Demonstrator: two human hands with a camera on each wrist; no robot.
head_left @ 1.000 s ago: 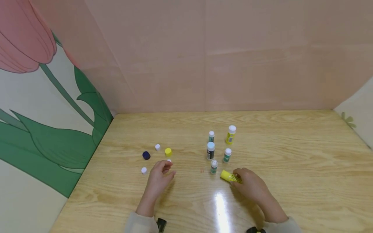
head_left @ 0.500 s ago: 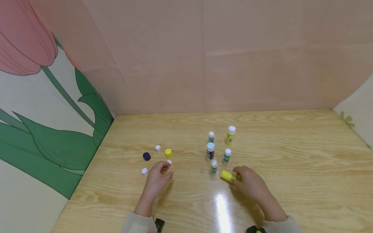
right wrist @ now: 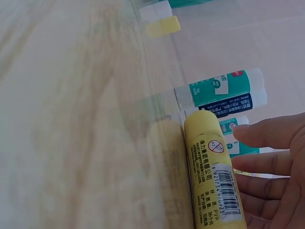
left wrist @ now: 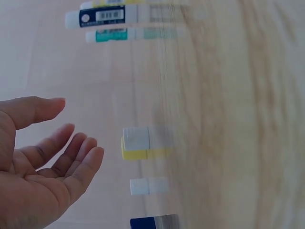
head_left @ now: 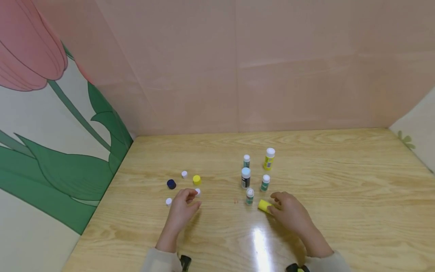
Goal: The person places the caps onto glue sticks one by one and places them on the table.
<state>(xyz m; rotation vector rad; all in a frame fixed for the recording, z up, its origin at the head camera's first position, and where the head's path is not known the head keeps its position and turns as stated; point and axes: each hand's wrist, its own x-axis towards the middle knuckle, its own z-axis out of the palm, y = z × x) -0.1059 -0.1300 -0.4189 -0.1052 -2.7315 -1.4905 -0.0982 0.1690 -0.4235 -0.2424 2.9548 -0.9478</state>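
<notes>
A yellow glue stick [right wrist: 214, 181] lies on its side on the table. My right hand [head_left: 289, 211] hovers just over it, fingers apart and loosely bent, the thumb overlapping it in the head view. Left of the glue sticks, my left hand [head_left: 183, 211] hangs above the table with relaxed, parted fingers and nothing between them. Close by its fingertips is a white cap [head_left: 198, 192], partly hidden in the head view. Around that hand lie a yellow cap [head_left: 196, 180], a dark blue cap [head_left: 171, 184] and more white caps [head_left: 184, 174].
Several glue sticks stand upright near the middle: a green one [head_left: 249, 197] beside the yellow stick, another green one [head_left: 265, 183], a dark blue one [head_left: 246, 178], and a yellow one [head_left: 269, 159] at the back. A pink wall [head_left: 238, 75] rises behind the wooden table [head_left: 340, 170].
My right hand's fingers have shifted slightly over the lying yellow glue stick, covering more of it. The left hand has drifted slightly leftward. The camera view has shifted a little.
</notes>
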